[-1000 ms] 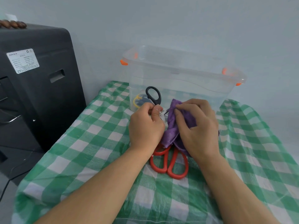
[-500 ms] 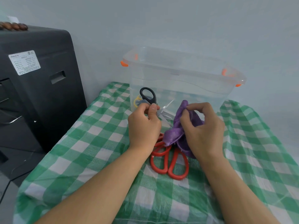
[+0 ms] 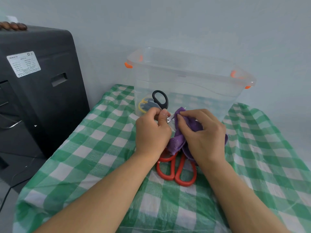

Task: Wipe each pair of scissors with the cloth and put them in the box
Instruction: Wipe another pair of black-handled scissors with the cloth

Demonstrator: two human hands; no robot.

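While left hand (image 3: 152, 133) grip holds black-handled scissors (image 3: 160, 100) | right hand (image 3: 202, 137) grip pinches purple cloth (image 3: 178, 142)

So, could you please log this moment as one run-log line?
left hand: grips black scissors | right hand: cloth on blade | red scissors: on table | box: open

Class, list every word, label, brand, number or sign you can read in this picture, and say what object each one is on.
White label on the side of the black machine: several rows of small print and a round mark in its top corner, all too small and blurred to read.
Clear plastic box, black-handled scissors, red-handled scissors, purple cloth, checked tablecloth: no text visible.
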